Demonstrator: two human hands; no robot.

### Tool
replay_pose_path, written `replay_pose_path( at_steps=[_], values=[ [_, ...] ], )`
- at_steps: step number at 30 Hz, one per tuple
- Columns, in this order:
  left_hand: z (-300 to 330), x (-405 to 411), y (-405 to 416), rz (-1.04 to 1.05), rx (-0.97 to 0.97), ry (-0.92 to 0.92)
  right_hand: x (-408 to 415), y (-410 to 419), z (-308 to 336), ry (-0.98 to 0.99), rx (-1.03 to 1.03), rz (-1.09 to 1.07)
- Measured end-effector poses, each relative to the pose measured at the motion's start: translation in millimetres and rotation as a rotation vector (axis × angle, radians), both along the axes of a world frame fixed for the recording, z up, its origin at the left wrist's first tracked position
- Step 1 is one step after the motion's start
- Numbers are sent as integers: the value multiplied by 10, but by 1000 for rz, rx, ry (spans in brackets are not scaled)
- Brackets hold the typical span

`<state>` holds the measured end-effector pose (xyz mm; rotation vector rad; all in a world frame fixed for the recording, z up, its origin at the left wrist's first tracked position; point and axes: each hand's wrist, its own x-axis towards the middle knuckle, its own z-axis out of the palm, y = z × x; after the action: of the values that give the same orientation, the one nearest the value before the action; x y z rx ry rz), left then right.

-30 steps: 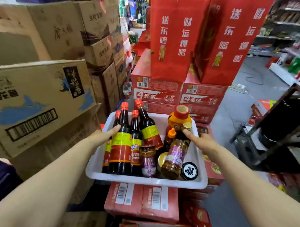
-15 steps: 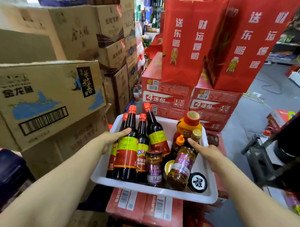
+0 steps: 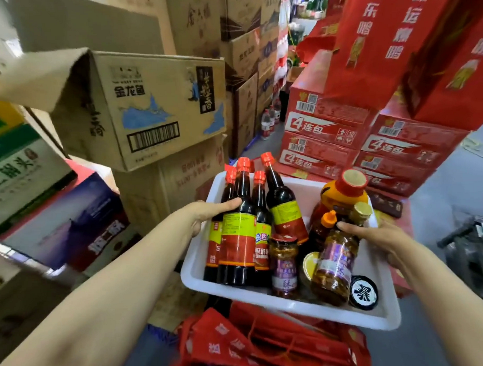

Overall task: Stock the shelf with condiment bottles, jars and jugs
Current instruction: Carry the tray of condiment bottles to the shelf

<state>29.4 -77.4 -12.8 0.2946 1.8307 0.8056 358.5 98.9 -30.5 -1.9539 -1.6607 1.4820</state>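
Observation:
A white plastic tray (image 3: 194, 262) is held up between both hands. My left hand (image 3: 208, 214) grips its left rim, thumb lying across the dark soy-sauce bottles (image 3: 238, 237) with red caps that stand at the left. My right hand (image 3: 379, 238) grips the right rim, thumb touching a tilted chili-sauce jar (image 3: 335, 264). A second purple-labelled jar (image 3: 284, 266) stands upright in the middle. An orange jug (image 3: 342, 196) with a red cap and a small orange-capped bottle (image 3: 328, 221) are at the back right. A black round lid (image 3: 363, 292) lies in the front right corner.
Stacked cardboard cartons (image 3: 150, 109) rise on the left. Red cartons (image 3: 329, 130) topped with red gift bags (image 3: 394, 40) stand ahead and to the right. Folded red bags (image 3: 254, 344) lie below the tray. Water bottles (image 3: 268, 121) stand in the narrow aisle. A dark metal frame (image 3: 472, 246) is at the right.
The tray has come off the red cartons it rested on and moved left and nearer the cardboard stack. Both hands keep the same hold on its rims.

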Motion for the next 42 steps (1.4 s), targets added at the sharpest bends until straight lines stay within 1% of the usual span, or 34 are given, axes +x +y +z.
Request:
replay_pose_path(
  at_steps=[5,7,9,12,15,19,22,24,27,30,32,34,37,42],
  values=[
    [-67,59,-415,45,-7,2,6,-308,-13,-1,-11,9],
    [-112,75,-556,77,-8,4,23,-407,3,-19,14,8],
    [-149,65,-878,133,16,1,-63,-624,-9,-42,25,46],
    [-174,102,-1062,173,34,-18,-54,-741,-5,-78,-5,20],
    [-216,112,-1483,292,99,-30,-177,-1001,1,-84,30,73],
    [-338,121,-2076,459,138,-45,-369,-1478,19,46,55,124],
    [-377,83,-2603,533,101,-45,-553,-1864,35,-42,44,204],
    [-442,22,-3019,580,104,-47,-708,-2146,34,-50,25,251],
    [-505,-16,-3724,670,98,-39,-984,-2652,12,-128,28,347],
    [-574,-13,-4531,757,86,-31,-1335,-3233,-16,-126,46,447],
    [-638,2,-5117,864,103,-53,-1579,-3655,-55,-128,42,533],
    [-681,42,-5722,967,109,-75,-1836,-4106,-126,-171,45,645],
    [-772,135,-6640,1091,105,-63,-2234,-4858,-301,-225,51,801],
    [-1017,475,-8109,1375,22,-34,-2843,-6224,-599,-243,38,1071]
  ],
)
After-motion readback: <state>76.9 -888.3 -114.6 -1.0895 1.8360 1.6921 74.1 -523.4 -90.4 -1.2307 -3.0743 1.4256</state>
